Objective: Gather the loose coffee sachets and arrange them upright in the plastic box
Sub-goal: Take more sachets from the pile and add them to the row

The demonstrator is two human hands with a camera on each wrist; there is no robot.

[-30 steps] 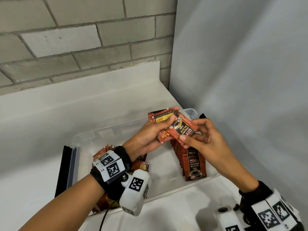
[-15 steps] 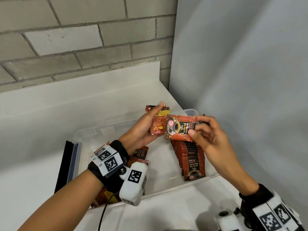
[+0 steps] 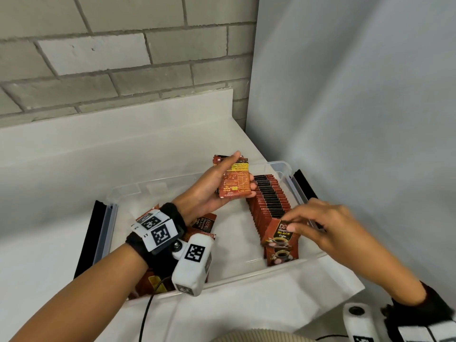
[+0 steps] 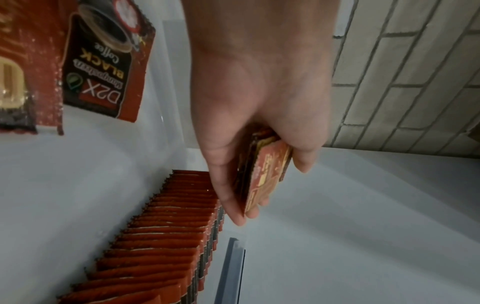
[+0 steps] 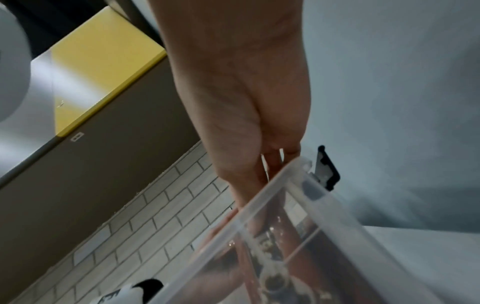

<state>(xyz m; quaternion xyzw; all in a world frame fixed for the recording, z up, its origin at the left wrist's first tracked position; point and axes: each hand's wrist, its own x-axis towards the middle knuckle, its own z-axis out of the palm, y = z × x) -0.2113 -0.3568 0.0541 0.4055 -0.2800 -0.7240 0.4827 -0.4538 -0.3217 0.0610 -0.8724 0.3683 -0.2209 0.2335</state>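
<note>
Sachets stand upright in a long row along the right side of the box, packed face to back, their red top edges lined up; the left wrist view shows the same row from above. The front sachet at the near end of the row shows its printed face with the cup picture. The right hand is at that near end, its fingertips on the top edge of the front sachet; the fingers are bent toward it, but whether they pinch it or only touch it cannot be told. In the right wrist view the hand reaches down past the clear rim and its fingertips blur behind the plastic.

The left hand is raised over the middle of the box and grips a small stack of sachets, thumb on one face and fingers on the other; the left wrist view shows the stack edge-on between them. More loose sachets lie flat in the left part of the box, partly hidden by the left wrist.

The box sits on a white counter, in a corner between a brick wall and a grey panel. Black clips hang at both ends of the box.
</note>
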